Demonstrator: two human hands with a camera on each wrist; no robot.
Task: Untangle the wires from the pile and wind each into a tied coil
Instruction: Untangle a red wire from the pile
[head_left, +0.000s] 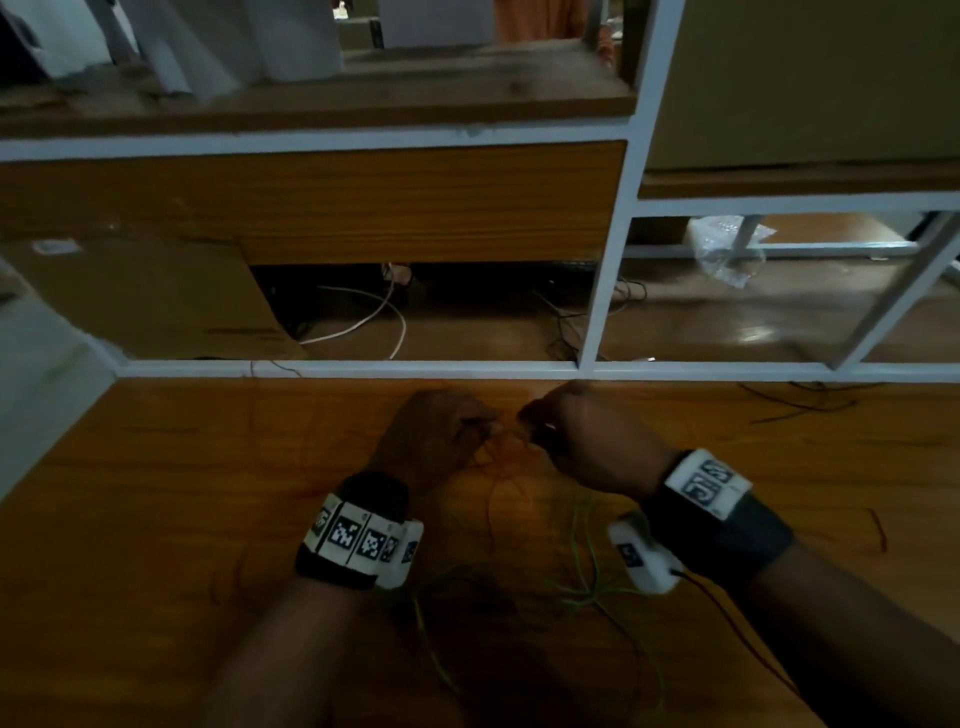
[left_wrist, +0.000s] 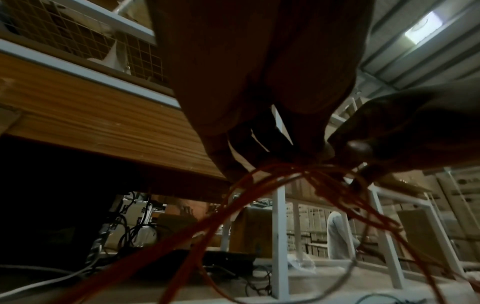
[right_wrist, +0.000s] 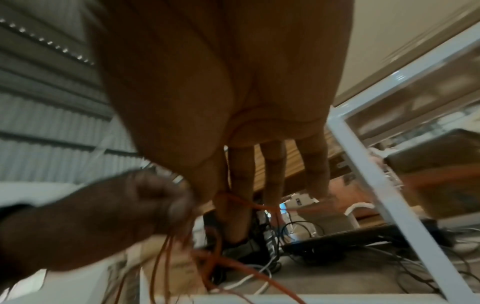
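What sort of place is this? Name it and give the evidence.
Probably a workshop or warehouse workstation: a wooden workbench in a white metal frame, stacked cardboard boxes behind, a corrugated metal roof above, and cables strewn under the shelving.

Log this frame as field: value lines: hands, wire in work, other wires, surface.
left hand: pinches the orange wire loops
right hand: pinches the same orange wire, close to the left hand
orange wire: several loops bunched at the fingertips, strands hanging down
green wire: loose on the table, between the forearms
black wire: loose, far right
table: wooden
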